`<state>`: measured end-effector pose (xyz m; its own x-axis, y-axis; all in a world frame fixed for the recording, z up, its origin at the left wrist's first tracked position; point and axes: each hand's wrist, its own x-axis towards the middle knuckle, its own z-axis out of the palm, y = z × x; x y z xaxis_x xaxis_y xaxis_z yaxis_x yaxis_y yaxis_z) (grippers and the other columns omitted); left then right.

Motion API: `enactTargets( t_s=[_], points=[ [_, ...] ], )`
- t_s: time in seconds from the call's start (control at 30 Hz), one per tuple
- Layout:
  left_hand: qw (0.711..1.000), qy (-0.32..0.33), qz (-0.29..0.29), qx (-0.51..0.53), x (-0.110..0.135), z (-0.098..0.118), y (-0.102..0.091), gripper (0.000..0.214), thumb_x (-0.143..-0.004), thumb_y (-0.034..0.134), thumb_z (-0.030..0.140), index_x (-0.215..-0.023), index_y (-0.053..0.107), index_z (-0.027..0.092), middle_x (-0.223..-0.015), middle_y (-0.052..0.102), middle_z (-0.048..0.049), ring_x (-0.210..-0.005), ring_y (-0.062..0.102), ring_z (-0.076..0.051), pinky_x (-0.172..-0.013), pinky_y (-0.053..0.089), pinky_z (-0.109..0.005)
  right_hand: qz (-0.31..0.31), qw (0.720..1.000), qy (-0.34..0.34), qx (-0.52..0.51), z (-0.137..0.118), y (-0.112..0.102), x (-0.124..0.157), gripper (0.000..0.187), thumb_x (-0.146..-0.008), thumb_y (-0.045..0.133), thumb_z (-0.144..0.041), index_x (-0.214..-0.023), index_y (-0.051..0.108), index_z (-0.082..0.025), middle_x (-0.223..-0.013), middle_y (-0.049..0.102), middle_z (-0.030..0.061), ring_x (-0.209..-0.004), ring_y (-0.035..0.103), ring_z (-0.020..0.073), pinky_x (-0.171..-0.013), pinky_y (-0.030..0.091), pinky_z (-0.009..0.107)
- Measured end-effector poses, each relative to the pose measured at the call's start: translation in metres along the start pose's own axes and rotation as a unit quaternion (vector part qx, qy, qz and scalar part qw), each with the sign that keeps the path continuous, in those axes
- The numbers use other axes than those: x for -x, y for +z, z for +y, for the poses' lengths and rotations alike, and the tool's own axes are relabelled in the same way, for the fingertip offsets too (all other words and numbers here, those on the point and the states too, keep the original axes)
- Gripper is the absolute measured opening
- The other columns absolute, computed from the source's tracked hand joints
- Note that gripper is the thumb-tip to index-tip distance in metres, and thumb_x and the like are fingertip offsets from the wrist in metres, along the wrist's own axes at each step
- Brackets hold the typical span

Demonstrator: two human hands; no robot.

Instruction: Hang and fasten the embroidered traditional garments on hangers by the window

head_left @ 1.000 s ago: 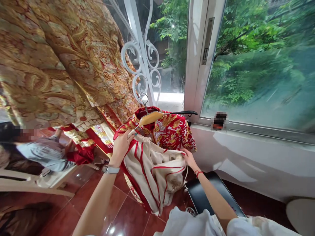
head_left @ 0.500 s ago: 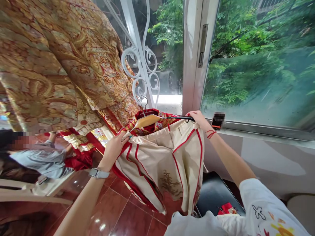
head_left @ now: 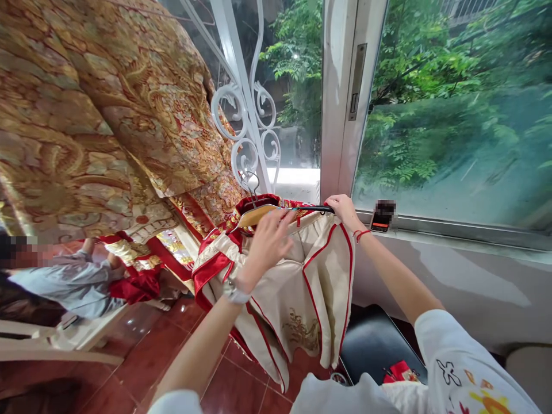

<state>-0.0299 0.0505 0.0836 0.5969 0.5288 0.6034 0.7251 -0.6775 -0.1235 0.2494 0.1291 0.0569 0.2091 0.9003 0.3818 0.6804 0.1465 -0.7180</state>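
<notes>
A cream garment (head_left: 297,287) with red trim and gold embroidery hangs from a wooden hanger (head_left: 259,214), whose hook is on the white scrolled window grille (head_left: 245,132). A red and gold embroidered garment (head_left: 219,267) hangs behind it. My left hand (head_left: 269,241) reaches across the cream cloth just below the hanger, fingers curled on the fabric. My right hand (head_left: 342,208) is closed on the garment's top edge at a black bar (head_left: 313,208) by the window frame.
A large gold brocade garment (head_left: 99,109) hangs at the left. A seated person in grey (head_left: 64,282) is at the lower left. A black stool (head_left: 379,342) stands below the window sill (head_left: 452,236), which carries a small dark object (head_left: 382,217). The floor is red tile.
My left hand has moved right from the garment's left edge to its middle under the hanger. My right hand, raised from low on the cloth a second ago, stays at the black bar.
</notes>
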Motion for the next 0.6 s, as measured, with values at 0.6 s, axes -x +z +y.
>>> enactTargets(
  t_s=[0.6],
  points=[
    [1.0,-0.004,-0.011,0.027,-0.054,0.033,0.062,0.056,-0.082,0.05,0.013,-0.138,0.052,0.018,-0.139,0.055,-0.0143,-0.125,0.049,-0.029,-0.108,0.037,-0.049,-0.06,0.974,-0.186,0.118,-0.045,-0.055,-0.016,0.053,-0.08,0.036,-0.008,-0.118,0.072,-0.015,-0.068,0.068,0.004,-0.055,0.05,0.0126,-0.061,0.039,0.024]
  ],
)
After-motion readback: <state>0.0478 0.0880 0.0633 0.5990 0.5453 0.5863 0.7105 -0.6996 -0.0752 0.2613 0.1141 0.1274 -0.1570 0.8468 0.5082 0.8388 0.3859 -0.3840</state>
